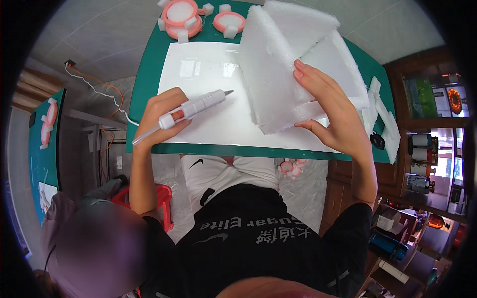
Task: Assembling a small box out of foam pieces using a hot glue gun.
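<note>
Green table (145,82), glossy white board (203,131) laid over most of the middle, pale reflections on it. Far left corner: stacked pink rings (173,31) with white foam blocks stuck about them; a single pink ring (217,23) beside. Right end: loose white foam strips (388,126), a small black item (377,141) among them, kind unclear.

Room: grey tiled floor (310,198), more pink pieces (292,170) lying on it below the near edge. Red stool (165,203) to the left; white cord (97,94) running from the wall to the table. Second green table (36,149) at far left. Another person at lower left, blurred. Wooden cabinet (396,92) with bottles (422,155) to the right.

Foam box (271,74): over the board's right half, tilted, white, rough-edged; thick panels meeting at angles, open side up, dark line along an inner seam. Right hand (332,111) holds it in a wide grip, fingers on the upper edge, thumb lower down.

Left hand (161,108) closed round a white glue gun (196,108): orange patch, pale stick out the back, dark tip near the box's left wall, apart from it.
</note>
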`<action>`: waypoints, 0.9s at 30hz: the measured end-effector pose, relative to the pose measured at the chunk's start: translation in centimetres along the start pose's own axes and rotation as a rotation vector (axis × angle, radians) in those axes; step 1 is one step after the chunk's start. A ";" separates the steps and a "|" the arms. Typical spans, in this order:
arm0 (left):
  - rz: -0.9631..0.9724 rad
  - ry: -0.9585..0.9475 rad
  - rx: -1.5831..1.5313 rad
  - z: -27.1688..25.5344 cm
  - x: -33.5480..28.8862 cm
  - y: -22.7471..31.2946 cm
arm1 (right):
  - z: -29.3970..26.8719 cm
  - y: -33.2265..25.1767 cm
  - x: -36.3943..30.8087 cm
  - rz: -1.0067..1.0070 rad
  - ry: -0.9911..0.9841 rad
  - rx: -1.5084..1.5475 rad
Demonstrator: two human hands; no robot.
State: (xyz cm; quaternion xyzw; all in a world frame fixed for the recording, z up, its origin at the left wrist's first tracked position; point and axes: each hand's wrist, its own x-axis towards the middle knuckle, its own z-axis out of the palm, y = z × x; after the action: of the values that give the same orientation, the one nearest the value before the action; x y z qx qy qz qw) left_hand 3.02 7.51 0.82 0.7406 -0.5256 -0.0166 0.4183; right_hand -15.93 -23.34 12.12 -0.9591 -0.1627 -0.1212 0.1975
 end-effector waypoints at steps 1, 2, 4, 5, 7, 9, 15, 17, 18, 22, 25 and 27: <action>0.010 -0.006 0.000 -0.3 0.4 -0.2 | -0.1 0.0 -0.1 0.001 -0.001 0.005; 0.022 0.023 0.003 -0.6 0.8 -0.5 | -0.1 -0.1 -0.1 0.008 0.007 0.001; 0.058 0.070 0.028 -1.2 1.8 -0.8 | -0.2 0.1 -0.2 0.011 -0.006 0.016; 0.068 0.061 0.027 -1.5 2.4 -1.0 | -0.2 0.1 -0.2 0.021 0.004 0.013; 0.072 0.160 0.076 -1.9 3.5 -1.4 | -0.2 0.3 -0.1 -0.008 0.002 0.026; 0.101 0.177 0.070 -2.0 4.6 -1.9 | -0.1 0.4 -0.1 -0.003 0.012 0.024; 0.090 0.269 0.150 -1.4 7.4 -3.8 | 0.3 0.8 -0.4 -0.015 0.035 0.045; 0.099 0.288 0.144 -1.0 8.1 -4.4 | 0.3 0.9 -0.6 -0.011 0.041 0.038; 0.092 0.320 0.145 -0.9 8.3 -4.7 | 0.4 1.0 -0.6 -0.016 0.047 0.043; 0.097 0.393 0.260 -0.8 8.4 -5.7 | 0.4 0.8 -1.0 0.063 -0.013 0.145; 0.128 0.475 0.304 -0.4 8.3 -6.6 | 0.2 0.7 -1.0 0.085 -0.015 0.149; 0.075 0.470 0.327 -0.3 7.9 -7.3 | 0.4 0.9 -0.9 0.043 0.014 0.093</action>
State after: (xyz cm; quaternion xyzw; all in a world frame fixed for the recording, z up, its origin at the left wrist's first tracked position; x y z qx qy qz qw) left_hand 12.25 2.16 -0.33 0.7619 -0.4370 0.2559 0.4038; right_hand -16.39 -24.25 11.22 -0.9513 -0.1462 -0.1161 0.2454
